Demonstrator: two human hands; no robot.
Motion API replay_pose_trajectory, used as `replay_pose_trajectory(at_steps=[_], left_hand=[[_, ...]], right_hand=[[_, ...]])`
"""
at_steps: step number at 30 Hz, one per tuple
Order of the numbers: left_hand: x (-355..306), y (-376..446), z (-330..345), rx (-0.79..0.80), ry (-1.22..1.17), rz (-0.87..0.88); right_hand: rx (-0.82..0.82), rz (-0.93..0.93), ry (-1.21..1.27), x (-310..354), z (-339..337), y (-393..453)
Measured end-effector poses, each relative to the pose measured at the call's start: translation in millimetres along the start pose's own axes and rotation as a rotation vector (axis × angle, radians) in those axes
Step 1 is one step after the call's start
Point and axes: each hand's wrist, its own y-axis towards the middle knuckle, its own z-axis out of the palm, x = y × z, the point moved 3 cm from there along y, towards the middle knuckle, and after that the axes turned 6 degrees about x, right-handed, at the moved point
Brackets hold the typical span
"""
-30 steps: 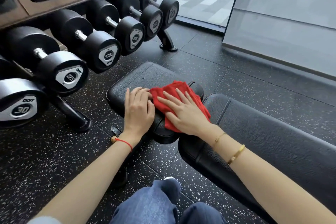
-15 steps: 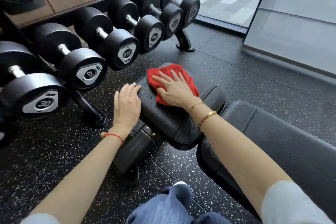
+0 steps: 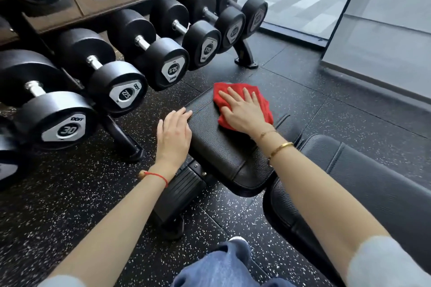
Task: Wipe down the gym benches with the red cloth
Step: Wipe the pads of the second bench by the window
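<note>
Right hand has slid red cloth from near edge to far end of seat pad; fingers flat, spread, pressing cloth. Left hand braces pad's left edge, fingers released. Seat nearly covered; back pad likely next.

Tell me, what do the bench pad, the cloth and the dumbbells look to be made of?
Bench pad: probably black vinyl or faux leather over padding; pebbled grain, soft sheen and a stitched seam show.
Cloth: red, matte, fuzzy, likely microfibre or terry; it creases softly under the right hand.
Dumbbells: matte black heads, seemingly rubber-coated, with shiny metal handles and silvery number plates.
</note>
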Motion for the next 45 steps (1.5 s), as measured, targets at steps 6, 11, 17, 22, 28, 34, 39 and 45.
replay_pose_trajectory(at_steps=[6, 11, 17, 22, 28, 34, 39, 45], left_hand=[[6, 4, -4, 0.001, -0.008, 0.03], [-4, -6, -4, 0.004, -0.079, 0.029], [-33, -25, -6, -0.011, -0.093, 0.111], [-55, -43, -3, -0.085, -0.145, 0.105], [-78, -54, 12, -0.076, -0.14, 0.146], [-79, -56, 20, -0.081, -0.13, 0.156], [-77, -54, 21, -0.084, -0.128, 0.167], [-66, -52, 16, -0.09, -0.105, 0.225]], right_hand=[[-0.014, -0.312, -0.062, 23, 22, -61], [-0.019, -0.033, -0.07, -29, 2, -39], [0.006, -0.04, 0.01, -1, 1, -23], [0.015, -0.219, -0.05, -4, 11, -87], [-0.047, -0.016, -0.061, -50, 10, -130], [-0.077, 0.158, 0.008, -65, -4, -75], [-0.006, 0.006, 0.005, -47, -8, -48], [0.018, -0.275, -0.03, -49, 2, -78]])
